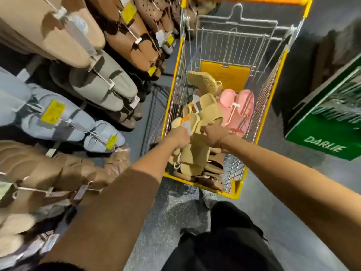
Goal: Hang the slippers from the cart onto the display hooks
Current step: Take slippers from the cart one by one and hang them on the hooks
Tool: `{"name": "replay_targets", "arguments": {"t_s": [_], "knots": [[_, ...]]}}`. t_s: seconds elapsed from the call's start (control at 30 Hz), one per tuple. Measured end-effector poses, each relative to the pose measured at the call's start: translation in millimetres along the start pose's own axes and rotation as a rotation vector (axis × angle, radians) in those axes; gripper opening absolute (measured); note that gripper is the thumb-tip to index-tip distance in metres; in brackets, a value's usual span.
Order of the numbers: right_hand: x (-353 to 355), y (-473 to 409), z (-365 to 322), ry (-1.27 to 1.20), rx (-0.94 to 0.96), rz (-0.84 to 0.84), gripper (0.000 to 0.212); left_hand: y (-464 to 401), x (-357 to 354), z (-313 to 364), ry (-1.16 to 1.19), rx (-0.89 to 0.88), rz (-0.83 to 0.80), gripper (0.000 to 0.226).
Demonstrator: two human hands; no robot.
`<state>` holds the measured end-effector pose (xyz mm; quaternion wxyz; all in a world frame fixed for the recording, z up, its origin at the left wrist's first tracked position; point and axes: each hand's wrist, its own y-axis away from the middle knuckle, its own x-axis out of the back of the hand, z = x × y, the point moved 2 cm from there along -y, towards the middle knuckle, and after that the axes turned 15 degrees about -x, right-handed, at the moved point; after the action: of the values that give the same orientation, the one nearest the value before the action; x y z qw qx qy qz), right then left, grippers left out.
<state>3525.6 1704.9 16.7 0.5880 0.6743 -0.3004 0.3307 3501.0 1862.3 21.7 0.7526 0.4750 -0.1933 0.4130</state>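
A yellow wire cart point(237, 190) stands ahead of me with slippers in it. Both my hands reach into it. My left hand point(178, 138) grips a pale yellow slipper pair point(182, 122) at its orange-and-white tag. My right hand point(214, 137) grips the tan-yellow slipper pair point(208, 112) in the middle of the cart. More tan slippers point(192, 159) lie below my hands. A pink pair point(237, 108) lies at the right side, a knitted yellow shoe point(203, 79) further in. The display hooks point(105, 80) on the left carry hanging slippers.
The rack on the left holds rows of beige, brown, grey and pale blue slippers point(58, 120) with yellow price tags. A green DARLIE box point(328, 126) stands on the floor at the right. My dark trousers point(224, 237) and grey floor fill the foreground.
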Motion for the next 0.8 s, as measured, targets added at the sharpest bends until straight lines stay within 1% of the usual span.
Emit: {"name": "replay_targets", "arguments": {"t_s": [0.07,0.13,0.27,0.33,0.37,0.43,0.47,0.5,0.57,0.67,0.8], "knots": [[-11.2,-1.7,-9.0,-0.017,0.045,-0.021,0.035,-1.7,-19.6,-1.9,-0.061,0.045,-0.084,0.034],[-24.4,-2.5,-17.1,-0.005,0.075,-0.004,0.042,-0.1,-35.5,-6.7,-0.097,0.089,-0.129,0.039],[-45.7,-1.7,-29.8,0.039,0.154,0.049,0.043,2.6,-58.4,-26.9,0.026,0.195,-0.123,0.066],[-49.5,1.6,-34.6,0.024,0.156,0.049,0.043,3.7,-63.7,-36.3,0.083,0.212,-0.112,0.072],[-51.1,2.5,-35.3,0.013,0.141,0.053,0.042,3.7,-65.7,-41.0,0.109,0.217,-0.1,0.067],[-52.2,4.2,-37.3,-0.004,0.107,0.062,0.041,6.2,-65.6,-45.8,0.147,0.227,-0.062,0.046],[-52.7,5.3,-37.5,-0.02,0.096,0.06,0.04,5.7,-66.9,-50.3,0.161,0.23,-0.03,0.042],[-53.4,5.4,-36.8,-0.041,0.087,0.055,0.039,4.7,-69.5,-54.6,0.186,0.234,0.006,0.041],[-54.3,5.2,-34.3,-0.067,0.086,0.041,0.037,3.4,-77.3,-59.7,0.239,0.239,0.011,0.04],[-52.5,7.5,-29.8,-0.072,0.079,0.032,0.035,12.7,-89.7,-56.4,0.2,0.262,-0.028,0.036],[-56.6,10.4,-26.5,-0.062,0.066,0.033,0.038,17.0,-112.8,-61.1,0.149,0.273,0.063,0.034]]}}
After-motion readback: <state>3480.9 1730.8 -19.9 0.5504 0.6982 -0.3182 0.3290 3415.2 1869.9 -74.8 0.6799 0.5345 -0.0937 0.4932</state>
